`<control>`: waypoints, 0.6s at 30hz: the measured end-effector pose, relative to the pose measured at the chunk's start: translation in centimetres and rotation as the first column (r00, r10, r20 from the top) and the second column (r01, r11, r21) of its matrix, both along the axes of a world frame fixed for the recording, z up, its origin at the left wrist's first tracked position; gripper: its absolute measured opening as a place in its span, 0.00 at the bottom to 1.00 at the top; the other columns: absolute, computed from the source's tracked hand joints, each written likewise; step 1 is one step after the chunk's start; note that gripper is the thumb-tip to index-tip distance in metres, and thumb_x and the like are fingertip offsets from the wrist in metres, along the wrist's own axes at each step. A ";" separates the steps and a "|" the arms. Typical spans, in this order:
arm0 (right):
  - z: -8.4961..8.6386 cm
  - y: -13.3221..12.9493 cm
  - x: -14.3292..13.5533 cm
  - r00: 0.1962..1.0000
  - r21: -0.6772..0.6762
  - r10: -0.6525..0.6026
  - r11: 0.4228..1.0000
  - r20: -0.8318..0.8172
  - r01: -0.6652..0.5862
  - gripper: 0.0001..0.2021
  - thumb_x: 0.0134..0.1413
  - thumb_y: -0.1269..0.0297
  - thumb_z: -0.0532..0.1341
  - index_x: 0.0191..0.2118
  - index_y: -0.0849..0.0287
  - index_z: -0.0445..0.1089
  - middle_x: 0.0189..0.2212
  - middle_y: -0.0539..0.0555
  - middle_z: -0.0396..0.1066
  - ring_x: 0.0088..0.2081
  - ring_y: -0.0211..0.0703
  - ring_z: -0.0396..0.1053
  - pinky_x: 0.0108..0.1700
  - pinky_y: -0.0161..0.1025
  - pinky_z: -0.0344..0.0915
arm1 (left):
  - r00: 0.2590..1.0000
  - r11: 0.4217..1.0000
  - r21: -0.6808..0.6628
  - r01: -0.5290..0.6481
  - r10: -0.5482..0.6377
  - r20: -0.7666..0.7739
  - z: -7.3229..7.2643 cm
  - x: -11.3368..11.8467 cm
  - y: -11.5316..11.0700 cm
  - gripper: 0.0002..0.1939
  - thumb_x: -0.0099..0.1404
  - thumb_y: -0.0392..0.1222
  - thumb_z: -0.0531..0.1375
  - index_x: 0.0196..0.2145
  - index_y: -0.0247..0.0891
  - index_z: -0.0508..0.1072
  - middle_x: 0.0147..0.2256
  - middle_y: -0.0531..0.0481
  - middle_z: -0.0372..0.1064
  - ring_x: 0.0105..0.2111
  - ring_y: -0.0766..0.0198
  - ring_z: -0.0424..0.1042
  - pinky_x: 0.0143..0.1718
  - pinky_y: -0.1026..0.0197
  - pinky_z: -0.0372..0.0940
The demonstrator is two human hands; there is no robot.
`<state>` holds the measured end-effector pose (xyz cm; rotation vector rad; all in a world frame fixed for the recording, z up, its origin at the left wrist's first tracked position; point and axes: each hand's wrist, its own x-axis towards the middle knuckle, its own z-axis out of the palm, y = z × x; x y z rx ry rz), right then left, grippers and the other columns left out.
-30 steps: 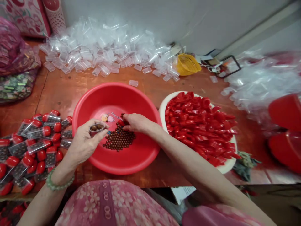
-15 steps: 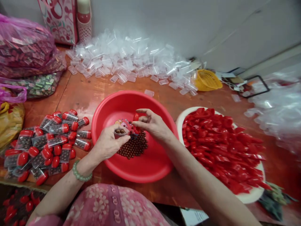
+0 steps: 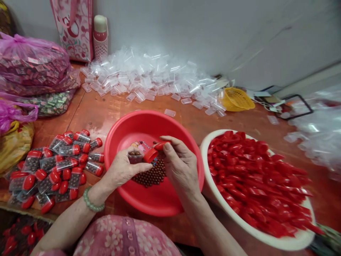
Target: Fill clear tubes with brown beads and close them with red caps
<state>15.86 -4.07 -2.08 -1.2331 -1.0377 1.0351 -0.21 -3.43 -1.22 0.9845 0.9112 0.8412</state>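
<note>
Over the red basin (image 3: pixel 160 209), my left hand (image 3: pixel 124 167) is closed round a small clear plastic container (image 3: pixel 135 159) with brown balls in it. My right hand (image 3: pixel 182 161) pinches a red cap (image 3: pixel 150 155), which looks like a flip-top with its lid swung out. The cap's lower part is close by the container's mouth and my left thumb; whether it touches the container I cannot tell. Under both hands, a heap of loose brown balls (image 3: pixel 151 174) lies in the basin. My right fingers partly hide the heap.
At right, a white tub (image 3: pixel 206 153) is piled with red caps (image 3: pixel 247 181). Filled red-capped containers (image 3: pixel 61 160) lie at left. Clear empty containers (image 3: pixel 149 74) are heaped along the wall, near a yellow basket (image 3: pixel 237 99). Pink bags (image 3: pixel 32 67) and a flask (image 3: pixel 100 39) stand back left.
My right hand has turned and brought the red cap down beside the container in my left hand. The whole view has shifted, so the basin and tub appear lower.
</note>
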 end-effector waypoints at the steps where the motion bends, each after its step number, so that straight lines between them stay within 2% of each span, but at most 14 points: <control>1: -0.1 -0.2 0.2 0.999 0.029 -0.015 0.999 0.032 0.014 0.13 0.56 0.53 0.65 0.43 0.52 0.74 0.33 0.51 0.76 0.33 0.38 0.73 0.38 0.36 0.71 | 1.000 1.000 -0.013 0.021 -0.021 0.010 0.0 -0.1 0.0 0.15 0.50 0.41 0.70 0.30 0.35 0.69 0.28 0.54 0.68 0.28 0.69 0.67 0.34 0.63 0.62; 3: -0.2 -0.7 0.6 0.995 0.101 -0.031 0.995 0.091 0.022 0.10 0.56 0.55 0.65 0.42 0.51 0.75 0.34 0.51 0.77 0.35 0.39 0.74 0.40 0.38 0.72 | 0.999 1.000 -0.010 0.030 -0.030 0.015 -0.1 -0.1 0.1 0.15 0.50 0.41 0.70 0.31 0.35 0.69 0.26 0.55 0.67 0.27 0.69 0.66 0.34 0.63 0.62; 6: -0.2 -1.2 1.3 0.988 0.139 0.018 0.989 0.152 -0.040 0.10 0.57 0.57 0.65 0.44 0.49 0.76 0.35 0.51 0.77 0.38 0.40 0.74 0.44 0.39 0.71 | 0.999 0.999 0.033 -0.028 0.030 -0.035 -0.1 -0.1 0.3 0.11 0.51 0.36 0.68 0.32 0.35 0.71 0.27 0.55 0.68 0.29 0.69 0.67 0.36 0.63 0.63; 8: 0.0 -1.3 1.9 0.980 0.079 0.102 0.990 0.170 -0.116 0.12 0.58 0.55 0.64 0.47 0.49 0.76 0.33 0.50 0.76 0.36 0.39 0.73 0.43 0.39 0.71 | 0.996 0.998 0.018 -0.061 0.062 -0.061 0.0 -0.1 0.4 0.11 0.50 0.32 0.66 0.33 0.35 0.72 0.29 0.54 0.69 0.31 0.68 0.68 0.36 0.63 0.64; 10: 0.5 -1.1 2.4 0.963 -0.038 0.210 0.978 0.169 -0.207 0.17 0.59 0.52 0.62 0.51 0.51 0.75 0.29 0.50 0.73 0.30 0.37 0.71 0.35 0.37 0.70 | 0.996 0.998 0.001 -0.059 0.059 -0.065 0.1 0.0 0.5 0.09 0.51 0.31 0.64 0.33 0.35 0.72 0.29 0.54 0.69 0.31 0.68 0.69 0.35 0.64 0.64; 14: 1.3 -0.5 3.0 0.900 -0.232 0.409 0.900 0.150 -0.370 0.23 0.60 0.50 0.61 0.55 0.56 0.72 0.23 0.49 0.70 0.24 0.34 0.68 0.27 0.32 0.66 | 0.996 0.999 0.049 -0.012 0.016 -0.086 0.1 0.3 0.4 0.06 0.53 0.29 0.60 0.31 0.35 0.71 0.26 0.54 0.68 0.29 0.68 0.69 0.30 0.66 0.63; 18: 1.4 -0.4 2.3 0.904 -0.269 0.427 0.875 0.035 -0.403 0.21 0.51 0.54 0.68 0.50 0.56 0.74 0.29 0.50 0.74 0.25 0.35 0.71 0.27 0.33 0.71 | 0.981 0.987 0.158 -0.020 0.050 -0.188 -0.6 0.4 0.3 0.05 0.55 0.30 0.59 0.31 0.36 0.70 0.28 0.52 0.70 0.29 0.67 0.69 0.32 0.65 0.63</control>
